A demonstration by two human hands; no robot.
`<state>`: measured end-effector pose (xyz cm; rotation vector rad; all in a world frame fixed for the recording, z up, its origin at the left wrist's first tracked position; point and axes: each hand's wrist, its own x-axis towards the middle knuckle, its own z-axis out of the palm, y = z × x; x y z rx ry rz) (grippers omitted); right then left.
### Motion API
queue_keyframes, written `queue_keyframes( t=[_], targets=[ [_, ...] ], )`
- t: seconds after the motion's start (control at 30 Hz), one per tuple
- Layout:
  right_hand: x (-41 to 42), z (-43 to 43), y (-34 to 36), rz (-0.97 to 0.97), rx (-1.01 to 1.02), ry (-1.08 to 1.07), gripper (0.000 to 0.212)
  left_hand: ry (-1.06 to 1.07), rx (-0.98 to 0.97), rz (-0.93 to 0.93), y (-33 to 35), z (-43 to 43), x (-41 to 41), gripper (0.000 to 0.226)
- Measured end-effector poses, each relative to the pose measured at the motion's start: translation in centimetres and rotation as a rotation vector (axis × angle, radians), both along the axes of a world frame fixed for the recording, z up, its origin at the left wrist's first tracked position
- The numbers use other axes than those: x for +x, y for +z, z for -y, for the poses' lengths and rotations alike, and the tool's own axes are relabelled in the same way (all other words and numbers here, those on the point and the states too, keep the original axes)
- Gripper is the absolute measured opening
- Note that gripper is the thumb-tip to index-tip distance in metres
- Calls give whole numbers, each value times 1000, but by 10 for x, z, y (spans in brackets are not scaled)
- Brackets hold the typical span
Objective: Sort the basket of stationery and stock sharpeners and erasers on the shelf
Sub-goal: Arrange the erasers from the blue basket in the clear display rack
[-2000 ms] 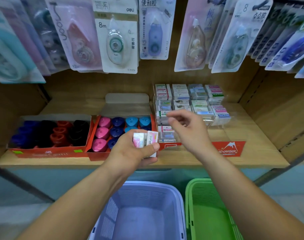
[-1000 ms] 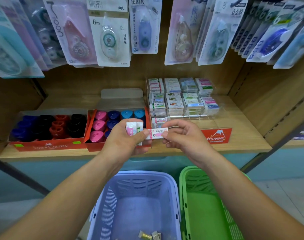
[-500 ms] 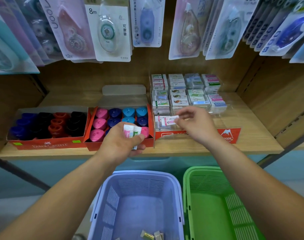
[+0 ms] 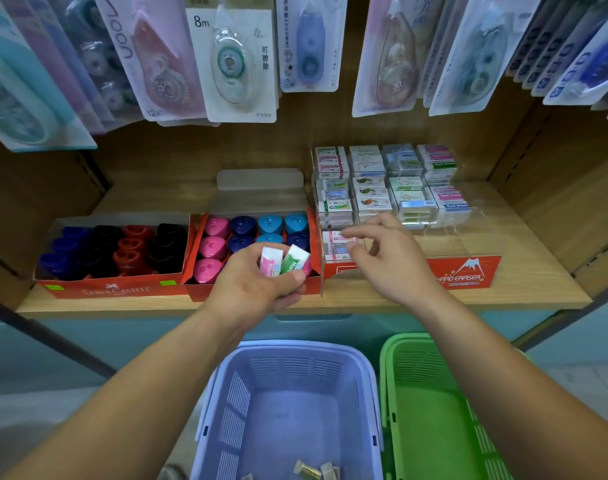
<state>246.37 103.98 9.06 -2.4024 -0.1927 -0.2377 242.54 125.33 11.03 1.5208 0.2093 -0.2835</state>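
Two white-bodied erasers marked "Hard", a pink eraser (image 4: 270, 260) and a green eraser (image 4: 294, 262), are gripped side by side in the left hand (image 4: 257, 289) over the shelf's (image 4: 537, 244) front edge. The right hand (image 4: 389, 261), fingers loose and holding nothing, hovers at the tray's (image 4: 465, 273) front-left stack.

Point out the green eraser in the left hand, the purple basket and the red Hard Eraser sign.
green eraser (image 4: 294, 262), head view, on its green sleeve.
purple basket (image 4: 288, 348), head view, on its far rim.
red Hard Eraser sign (image 4: 463, 277), head view, on its lettering.
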Motion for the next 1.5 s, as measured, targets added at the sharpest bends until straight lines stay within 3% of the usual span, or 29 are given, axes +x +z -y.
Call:
queue_keyframes(
  t=[0.13, 0.23, 0.4, 0.53, 0.7, 0.87, 0.97, 1.1, 1.3, 1.5],
  targets=[
    [-24, -22, 1, -194, 448, 175, 21, -29, -10, 25, 3, 4, -5, 33],
    [-31, -29, -1, -247, 567, 192, 22, -56, 4, 56, 4, 8, -10, 34],
    [-41, -18, 0, -337, 857, 91, 20, -77, -7, 54, 7, 9, -14, 29],
    [-47, 8, 4, -303, 969, -27, 18, -92, 111, 69, 6, 15, -12, 23],
    [-35, 66, 8, -276, 1105, -227, 19, -104, 31, 32, 5, 43, -6, 31],
    [0, 126, 3, -182, 927, -382, 15, -108, -50, 75, 2, 62, 4, 31],
    [22, 153, 8, -157, 874, -425, 30, -59, -101, 93, 3, 72, 10, 27],
    [49, 170, 21, -92, 708, -405, 22, -11, -70, 109, 1, 83, 17, 26],
    [106, 182, 26, 24, 156, -358, 15, 44, -7, 133, -3, 84, 25, 25],
    [140, 183, 12, 21, 39, -299, 10, 52, 86, 151, -5, 75, 31, 21]
  ],
)
